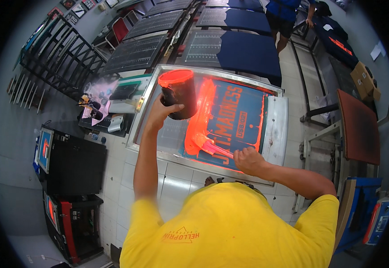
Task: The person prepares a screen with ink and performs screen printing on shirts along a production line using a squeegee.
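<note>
Perhaps the left hand (160,111), clasping the tub (184,97) alone, is risking spills; the right hand (248,161) is clenching a spatula (215,148).

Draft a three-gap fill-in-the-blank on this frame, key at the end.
1. The left hand holds a dark container whose rim is coloured bright ____.
2. The right hand grips a stick, with the container to its ____ (left/right).
3. The wearer's shirt is ____.

Missing words: orange; left; yellow.

2 arms (145,158) forward (right fingers (241,156) curled)
</note>
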Demonstrator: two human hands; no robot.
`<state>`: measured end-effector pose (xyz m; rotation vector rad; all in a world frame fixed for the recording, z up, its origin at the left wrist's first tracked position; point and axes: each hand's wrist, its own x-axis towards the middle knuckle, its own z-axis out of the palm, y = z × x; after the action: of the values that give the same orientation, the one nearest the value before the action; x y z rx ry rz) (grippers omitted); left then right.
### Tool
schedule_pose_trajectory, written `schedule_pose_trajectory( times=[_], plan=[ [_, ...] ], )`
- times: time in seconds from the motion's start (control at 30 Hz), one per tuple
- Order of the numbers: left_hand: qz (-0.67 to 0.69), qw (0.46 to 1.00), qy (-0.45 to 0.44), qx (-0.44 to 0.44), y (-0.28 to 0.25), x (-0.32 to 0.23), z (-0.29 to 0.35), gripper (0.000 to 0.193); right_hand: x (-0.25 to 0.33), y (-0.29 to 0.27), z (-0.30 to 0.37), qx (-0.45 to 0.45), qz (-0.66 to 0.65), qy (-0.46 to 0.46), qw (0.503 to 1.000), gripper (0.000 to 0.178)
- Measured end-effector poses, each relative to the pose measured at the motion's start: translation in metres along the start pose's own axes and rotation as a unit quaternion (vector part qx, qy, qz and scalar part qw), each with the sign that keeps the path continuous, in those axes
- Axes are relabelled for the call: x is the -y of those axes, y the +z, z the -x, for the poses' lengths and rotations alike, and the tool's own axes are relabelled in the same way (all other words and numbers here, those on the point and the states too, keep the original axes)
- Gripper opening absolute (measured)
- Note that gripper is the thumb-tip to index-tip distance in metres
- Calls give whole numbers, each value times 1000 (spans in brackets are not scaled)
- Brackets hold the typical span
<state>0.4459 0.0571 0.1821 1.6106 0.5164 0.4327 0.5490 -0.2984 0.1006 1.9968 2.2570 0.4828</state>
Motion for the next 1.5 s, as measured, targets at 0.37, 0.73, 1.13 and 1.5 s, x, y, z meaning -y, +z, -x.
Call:
schedule_pose_trajectory(
  times=[0.37,0.73,1.13,1.5],
  plan=[
    [-59,990,81,-100,-3,13,21,74,-50,-48,-9,118,-424,221,870,23],
    [7,988,112,-108,-2,8,37,74,-94,-20,21,48,-744,424,515,29],
    [7,989,105,-106,4,2,49,73,-133,29,48,-14,-198,461,865,24],
    [8,989,110,-94,5,1,50,75,-106,40,32,224,12,213,951,8]
  ],
)
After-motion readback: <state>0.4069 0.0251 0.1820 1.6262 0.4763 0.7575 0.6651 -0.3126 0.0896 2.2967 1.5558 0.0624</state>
